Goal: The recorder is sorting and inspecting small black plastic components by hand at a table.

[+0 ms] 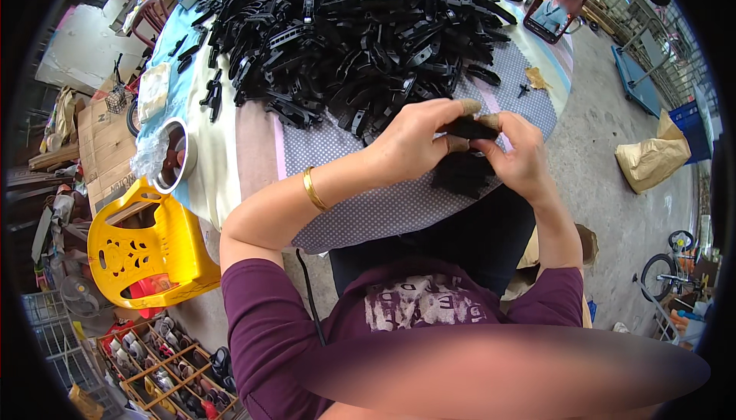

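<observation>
My left hand point(414, 138) and my right hand point(523, 156) meet over the near right edge of the table. Between their fingertips they grip a small dark plastic part point(464, 129); the fingers hide much of it. Tan covers wrap several fingertips. Just below the hands lies a small bunch of black pieces point(462, 174), whose shape I cannot make out. Beyond my hands rises a large heap of long black plastic parts point(345, 37), some with shiny slotted strips. A gold bangle point(313, 188) circles my left wrist.
A dotted grey cloth point(360, 209) covers the table's near side. At left stand a metal bowl point(189, 161) and a yellow plastic chair point(172, 247). A dark-framed panel showing a person point(553, 6) stands far right. A tan sack point(650, 158) sits on the floor.
</observation>
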